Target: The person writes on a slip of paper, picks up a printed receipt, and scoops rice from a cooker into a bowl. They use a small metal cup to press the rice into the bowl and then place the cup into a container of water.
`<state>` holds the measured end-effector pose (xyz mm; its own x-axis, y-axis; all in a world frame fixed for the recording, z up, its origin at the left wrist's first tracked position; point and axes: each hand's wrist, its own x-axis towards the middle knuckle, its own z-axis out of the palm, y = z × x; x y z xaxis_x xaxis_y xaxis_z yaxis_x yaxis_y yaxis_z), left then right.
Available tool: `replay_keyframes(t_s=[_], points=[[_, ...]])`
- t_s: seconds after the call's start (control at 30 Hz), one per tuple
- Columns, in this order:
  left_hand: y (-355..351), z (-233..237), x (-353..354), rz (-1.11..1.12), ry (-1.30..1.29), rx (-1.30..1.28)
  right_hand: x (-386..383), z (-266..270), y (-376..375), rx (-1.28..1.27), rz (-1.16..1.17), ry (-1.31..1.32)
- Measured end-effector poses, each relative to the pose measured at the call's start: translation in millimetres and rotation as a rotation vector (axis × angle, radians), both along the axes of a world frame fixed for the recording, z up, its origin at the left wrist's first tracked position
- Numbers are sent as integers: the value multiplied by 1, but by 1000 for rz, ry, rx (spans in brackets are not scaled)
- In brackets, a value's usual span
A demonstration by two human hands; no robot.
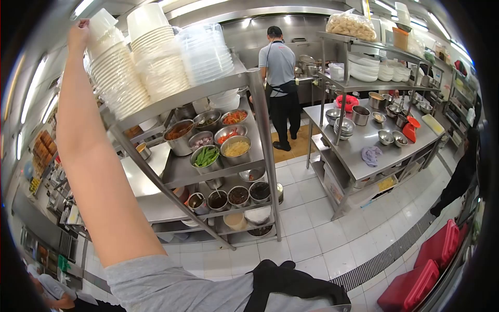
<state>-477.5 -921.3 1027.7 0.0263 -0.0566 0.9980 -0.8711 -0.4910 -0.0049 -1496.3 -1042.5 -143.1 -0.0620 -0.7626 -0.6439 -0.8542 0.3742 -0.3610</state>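
My left hand (79,35) is raised high at the upper left, its arm stretched up past the steel rack (187,96). Its fingers are closed at the edge of the top white plastic tub (101,22) of a tall nested stack. Clear plastic film surrounds part of this stack. Beside it on the rack's top stand a second stack of white tubs (156,57) and a stack of clear plastic containers (205,54). My right hand is out of view.
Lower shelves hold metal bowls of cut vegetables (206,157) and pots of dark sauce (239,195). A co-worker (278,67) stands at the stove, facing away. To the right are a steel table (358,156) with bowls and red bins (410,286) by a floor drain (379,265).
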Motion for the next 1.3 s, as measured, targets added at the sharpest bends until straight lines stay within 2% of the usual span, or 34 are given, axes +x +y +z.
replay_keyframes(t_s=[0.03, 0.13, 0.17, 0.2, 0.27, 0.33, 0.4, 0.43, 0.47, 0.5, 0.53, 0.6, 0.63, 0.67, 0.7, 0.77, 0.8, 0.83, 0.9, 0.93, 0.97, 1.03, 1.07, 1.1, 1.13, 1.17, 1.2, 1.23, 1.27, 1.3], points=[[-3, 6, -1, 26, -55, -66, 1, -1, 3, 0, -11, -4], [-2, 5, -36, 628, -581, -427, -2, -14, 12, -4, -42, -12], [-3, 6, -53, 413, -600, -501, -5, -18, 21, -3, -60, -16], [-10, 7, -71, 296, -637, -514, -9, -23, 32, -3, -81, -17], [-45, -32, -138, 84, -672, -374, -17, -39, 65, -1, -120, -19], [-85, -116, -233, -177, -712, -108, -16, -64, 93, 0, -115, -6], [-98, -234, -335, -492, -743, 228, -6, -112, 77, -103, 30, 29], [-101, -291, -380, -674, -726, 394, -4, -66, 67, -389, 186, -63], [-105, -349, -422, -857, -692, 543, 19, -8, 49, -359, -25, -179], [-109, -404, -460, -1041, -623, 678, 51, 84, 40, -286, -460, -506], [-117, -458, -499, -1218, -522, 795, 63, 92, 32, -516, -402, -427], [-135, -564, -581, -1539, -119, 987, 97, 192, 25, -822, -484, -652], [-141, -620, -614, -1697, 269, 1087, 107, 258, 30, -815, -523, -773], [-141, -669, -642, -1802, 681, 1232, 111, 290, 35, -886, -518, -820], [-141, -712, -664, -1832, 1110, 1382, 112, 312, 41, -968, -506, -862], [-147, -781, -698, -1926, 2038, 1353, 102, 342, 55, -952, -514, -960], [-143, -772, -723, -1872, 2169, 1363, 91, 328, 57, -920, -634, -1007], [-147, -780, -734, -1843, 2187, 1450, 83, 323, 62, -868, -783, -1138], [-155, -803, -756, -1769, 2219, 1602, 52, 292, 72, -932, -833, -1000], [-154, -797, -772, -1746, 2077, 1739, 31, 275, 77, -1144, -832, -778], [-162, -809, -780, -1768, 1719, 1826, 4, 264, 84, -1332, -819, -538], [-187, -856, -772, -1763, 1028, 1884, -74, 272, 119, -922, -1491, -440], [-202, -874, -762, -1646, 681, 1934, -113, 279, 139, -1127, -1741, -322], [-227, -915, -733, -1582, 242, 1926, -174, 247, 167, -1386, -1798, -172], [-261, -979, -688, -1497, -186, 1859, -204, 281, 195, -1480, -2024, -136], [-287, -1026, -641, -1365, -238, 2030, -228, 317, 217, -1632, -2171, -113], [-306, -1041, -619, -1142, -231, 2236, -258, 317, 242, -1687, -2223, -174], [-315, -1046, -608, -906, -153, 2401, -287, 313, 269, -1750, -2265, -240], [-319, -1048, -602, -725, -64, 2503, -314, 303, 293, -1708, -2353, -316], [-329, -1049, -609, -675, 3, 2540, -337, 288, 314, -1668, -2440, -400]])
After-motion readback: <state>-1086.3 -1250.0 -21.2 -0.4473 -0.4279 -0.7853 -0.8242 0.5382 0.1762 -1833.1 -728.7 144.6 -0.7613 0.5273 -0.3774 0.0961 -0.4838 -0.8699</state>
